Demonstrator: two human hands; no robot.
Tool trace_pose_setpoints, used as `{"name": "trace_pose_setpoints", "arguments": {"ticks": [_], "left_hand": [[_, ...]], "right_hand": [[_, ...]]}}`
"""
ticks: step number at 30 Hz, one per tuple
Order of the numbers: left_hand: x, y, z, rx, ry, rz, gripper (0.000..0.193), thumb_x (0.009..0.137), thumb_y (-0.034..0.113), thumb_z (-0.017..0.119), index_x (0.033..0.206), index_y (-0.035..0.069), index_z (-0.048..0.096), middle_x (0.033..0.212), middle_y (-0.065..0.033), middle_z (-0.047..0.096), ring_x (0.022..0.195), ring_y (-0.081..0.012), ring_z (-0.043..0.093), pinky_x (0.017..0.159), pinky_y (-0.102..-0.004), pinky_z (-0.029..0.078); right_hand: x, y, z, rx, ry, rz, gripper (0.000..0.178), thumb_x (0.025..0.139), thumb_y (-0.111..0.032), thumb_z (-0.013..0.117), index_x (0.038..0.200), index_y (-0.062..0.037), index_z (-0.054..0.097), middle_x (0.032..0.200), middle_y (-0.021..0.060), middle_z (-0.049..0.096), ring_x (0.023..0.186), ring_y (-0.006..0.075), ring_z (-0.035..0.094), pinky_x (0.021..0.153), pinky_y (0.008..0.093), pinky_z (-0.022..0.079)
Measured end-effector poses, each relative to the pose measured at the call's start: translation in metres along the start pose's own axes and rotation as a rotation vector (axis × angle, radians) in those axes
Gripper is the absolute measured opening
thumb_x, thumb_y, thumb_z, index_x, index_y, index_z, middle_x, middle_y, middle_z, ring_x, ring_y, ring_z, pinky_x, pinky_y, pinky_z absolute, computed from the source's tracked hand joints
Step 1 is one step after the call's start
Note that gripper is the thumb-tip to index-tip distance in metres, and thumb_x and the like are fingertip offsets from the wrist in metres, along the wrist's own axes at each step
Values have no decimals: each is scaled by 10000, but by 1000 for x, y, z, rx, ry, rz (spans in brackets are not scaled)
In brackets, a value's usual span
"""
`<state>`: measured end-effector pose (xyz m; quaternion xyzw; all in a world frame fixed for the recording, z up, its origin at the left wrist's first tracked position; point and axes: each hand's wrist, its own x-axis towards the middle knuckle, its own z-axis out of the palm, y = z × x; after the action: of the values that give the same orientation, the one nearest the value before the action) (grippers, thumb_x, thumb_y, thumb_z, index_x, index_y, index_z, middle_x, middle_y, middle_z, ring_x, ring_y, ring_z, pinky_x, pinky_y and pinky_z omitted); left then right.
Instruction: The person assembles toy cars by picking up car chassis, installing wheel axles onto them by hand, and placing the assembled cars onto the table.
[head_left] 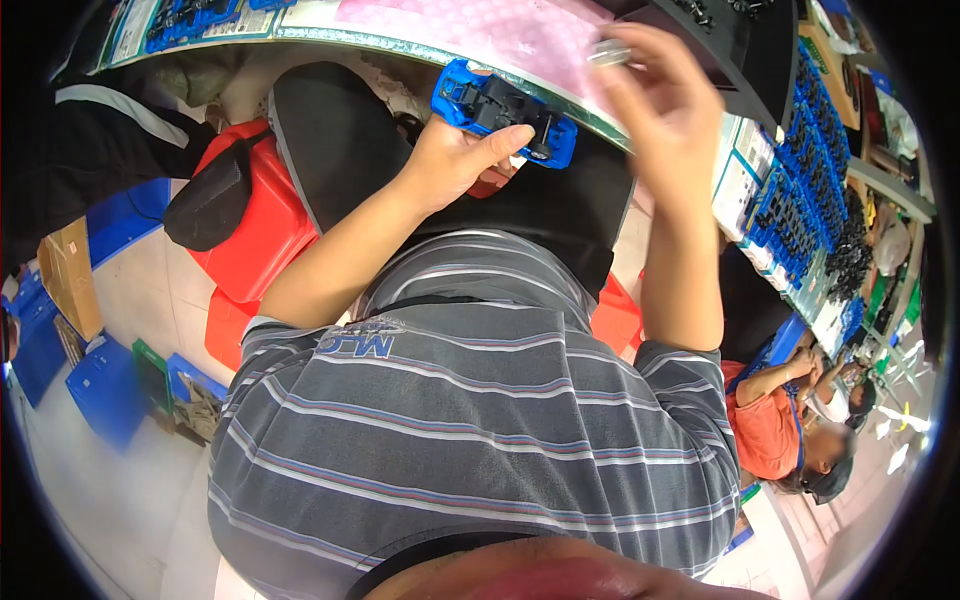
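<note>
My left hand (447, 165) is closed round a blue toy car (488, 102), held tilted just off the table's near edge. Its black underside faces up, and my thumb presses on it near the right end. To the right and higher, over the tabletop, my right hand (672, 115) pinches a small round silvery piece (608, 52) between thumb and fingers. That hand is blurred, and I cannot make out exactly what the piece is. The two hands are apart.
A pink sheet (500, 32) covers part of the table. A black tray (725, 50) with small dark parts stands at the right. Beyond it lie rows of blue and black parts (795, 205). Red stools (262, 225) and blue bins (110, 390) stand left; a co-worker (768, 430) sits right.
</note>
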<state>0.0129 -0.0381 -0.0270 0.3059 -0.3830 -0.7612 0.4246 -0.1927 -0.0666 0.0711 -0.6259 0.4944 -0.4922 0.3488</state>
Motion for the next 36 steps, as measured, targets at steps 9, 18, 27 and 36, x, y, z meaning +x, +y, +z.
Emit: {"name": "trace_pose_setpoints", "arguments": {"ticks": [9,18,27,36], "left_hand": [[3,-3,0,102,27,106,410,908,29,722,1285,56,562,953,-32,674,791,-88,641,633,-247,527],[-28,58,-71,149,235,297,558,894,97,780,1360,22,481,1207,-79,644,1082,-146,644,904,-326,560],[-64,208,-256,398,741,403,300,1045,231,603,1290,63,563,1202,-78,698,1065,-196,687,941,-404,541],[9,310,-476,698,1136,235,495,862,379,835,1230,73,709,754,42,564,637,-66,469,548,-243,334]], "right_hand": [[-11,-11,58,-405,-323,-94,548,747,-98,800,1248,0,603,1125,185,674,1059,345,678,952,390,527],[8,52,7,-649,23,-231,226,832,-112,782,1009,-1,697,900,141,689,828,290,685,756,357,543],[-7,70,-20,-683,215,-108,55,892,-45,699,925,-3,713,870,103,685,792,213,660,753,311,521],[-32,48,-87,-791,310,-98,59,881,-46,713,911,5,712,855,123,707,756,225,679,726,323,529]]}}
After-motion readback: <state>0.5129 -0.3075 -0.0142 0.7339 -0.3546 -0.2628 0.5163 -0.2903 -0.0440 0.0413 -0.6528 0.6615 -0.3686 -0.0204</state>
